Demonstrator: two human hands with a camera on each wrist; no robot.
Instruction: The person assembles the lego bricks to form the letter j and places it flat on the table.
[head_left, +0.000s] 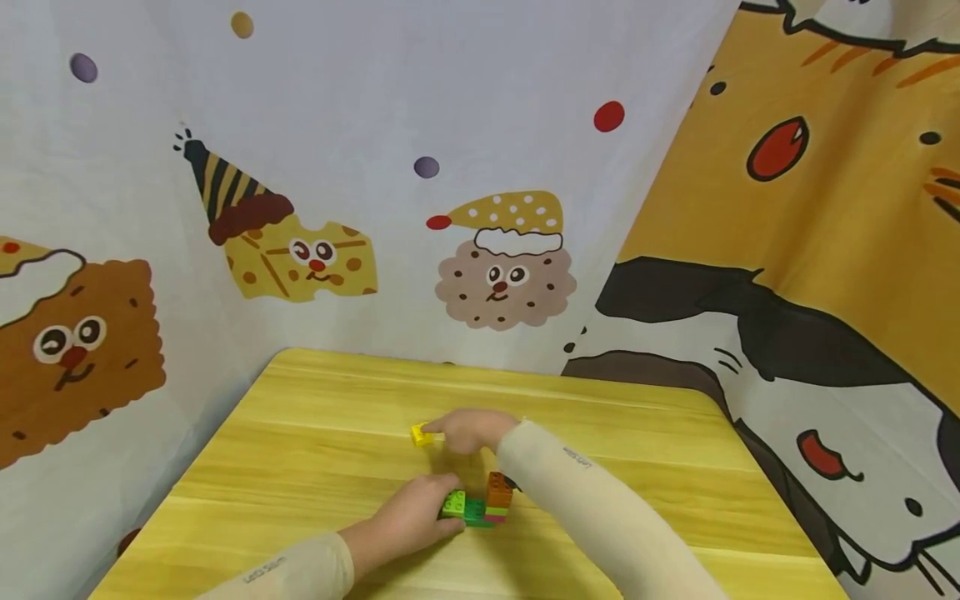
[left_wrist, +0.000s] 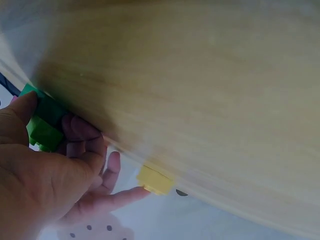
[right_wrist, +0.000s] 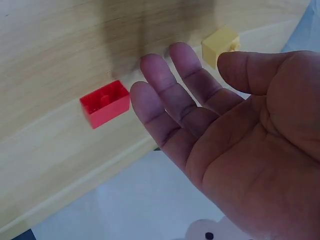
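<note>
My left hand [head_left: 416,512] pinches a light green brick [head_left: 453,503] between thumb and fingers. That brick sits on a dark green base [head_left: 475,512], and an orange-brown brick stack [head_left: 498,492] rises at the base's right end over light green and pink layers. Farther forward, my right hand [head_left: 472,429] reaches left with its index finger extended, the tip touching a yellow brick [head_left: 420,435] on the table. The other fingers are loosely bent and hold nothing. A red brick [right_wrist: 105,104] lies hollow side showing near those fingers in the right wrist view; the head view hides it.
The wood-grain table [head_left: 315,450] carries the bricks. Its far edge meets a hanging cloth [head_left: 337,100] printed with cartoon figures. My right sleeve [head_left: 592,500] crosses above the table just right of the brick build.
</note>
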